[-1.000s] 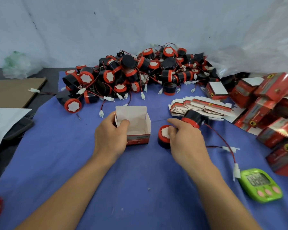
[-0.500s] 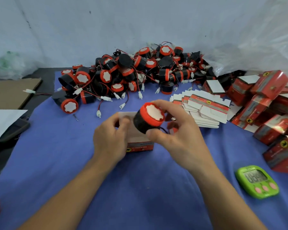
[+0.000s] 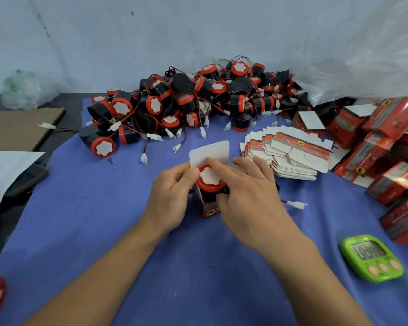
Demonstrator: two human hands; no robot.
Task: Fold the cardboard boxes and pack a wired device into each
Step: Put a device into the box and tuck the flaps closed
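Note:
A small red cardboard box (image 3: 209, 209) stands open on the blue cloth, its white lid flap (image 3: 213, 152) upright behind it. A black wired device with a red rim and white top (image 3: 209, 178) sits partly inside the box. My left hand (image 3: 172, 196) grips the box's left side. My right hand (image 3: 247, 196) holds the device, index finger across its top and thumb on its front. The device's wire runs out under my right hand to a white connector (image 3: 296, 204) on the cloth.
A heap of more black-and-red wired devices (image 3: 186, 102) lies at the back. A stack of flat unfolded boxes (image 3: 290, 154) sits right of centre. Closed red boxes (image 3: 384, 142) pile up at the right. A green timer (image 3: 371, 257) lies near right.
My right hand picked the device up off the cloth, carried it over the box and has lowered it partly in. My left hand stayed on the box.

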